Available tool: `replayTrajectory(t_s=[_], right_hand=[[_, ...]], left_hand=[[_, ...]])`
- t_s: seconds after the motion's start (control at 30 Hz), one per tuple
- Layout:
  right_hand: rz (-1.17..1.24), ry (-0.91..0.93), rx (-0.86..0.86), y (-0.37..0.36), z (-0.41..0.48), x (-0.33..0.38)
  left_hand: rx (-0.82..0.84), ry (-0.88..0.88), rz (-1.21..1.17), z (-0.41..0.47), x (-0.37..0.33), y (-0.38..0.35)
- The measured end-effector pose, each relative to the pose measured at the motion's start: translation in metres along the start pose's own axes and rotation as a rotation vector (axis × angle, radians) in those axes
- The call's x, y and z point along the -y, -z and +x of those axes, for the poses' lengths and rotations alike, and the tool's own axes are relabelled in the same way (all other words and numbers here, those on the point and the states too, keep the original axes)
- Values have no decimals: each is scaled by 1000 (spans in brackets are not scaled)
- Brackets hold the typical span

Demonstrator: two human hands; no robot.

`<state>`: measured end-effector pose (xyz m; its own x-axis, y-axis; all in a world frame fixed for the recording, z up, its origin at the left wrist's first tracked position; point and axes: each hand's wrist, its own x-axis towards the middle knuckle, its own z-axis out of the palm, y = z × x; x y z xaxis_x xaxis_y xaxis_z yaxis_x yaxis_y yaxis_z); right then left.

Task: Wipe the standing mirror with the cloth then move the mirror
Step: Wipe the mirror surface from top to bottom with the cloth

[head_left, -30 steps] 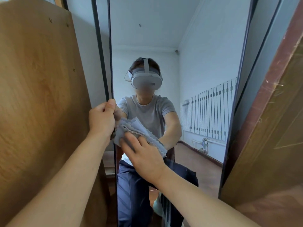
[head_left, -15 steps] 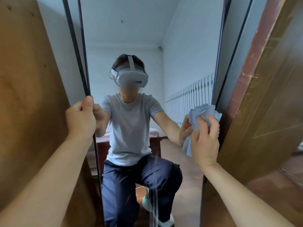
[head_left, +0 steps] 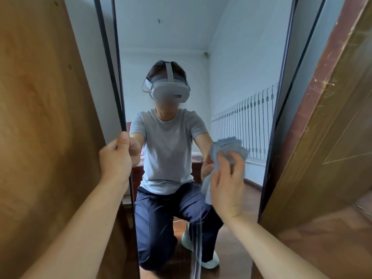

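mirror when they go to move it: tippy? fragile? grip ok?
Probably tippy: the mirror is tall and narrow, and it runs past the top of the frame. Likely fragile, being mostly glass inside a thin dark rim. Grip looks modest: only the left hand pinches the rim, while the right hand holds the cloth.

The left hand [head_left: 115, 158] grips the left frame edge of the standing mirror [head_left: 231, 57] while the right hand [head_left: 226, 184] presses a crumpled blue cloth [head_left: 227, 147] against the glass near its right edge
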<state>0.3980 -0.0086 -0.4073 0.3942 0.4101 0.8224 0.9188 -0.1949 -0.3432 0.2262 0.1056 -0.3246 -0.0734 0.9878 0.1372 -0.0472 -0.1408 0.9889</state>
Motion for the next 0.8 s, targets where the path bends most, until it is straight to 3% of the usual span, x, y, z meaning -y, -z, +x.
replayTrajectory(t_s=[0.2, 0.4, 0.6, 0.8], right_hand=[[75, 170, 148, -34, -2, 70], [94, 501, 304, -53, -17, 111], [-34, 658, 329, -46, -30, 88], [-115, 576, 263, -25, -20, 26]], left_hand=[[72, 43, -8, 3, 1, 5], [123, 63, -14, 4, 2, 10], [117, 23, 32, -5, 16, 14], [89, -21, -7, -6, 21, 10]])
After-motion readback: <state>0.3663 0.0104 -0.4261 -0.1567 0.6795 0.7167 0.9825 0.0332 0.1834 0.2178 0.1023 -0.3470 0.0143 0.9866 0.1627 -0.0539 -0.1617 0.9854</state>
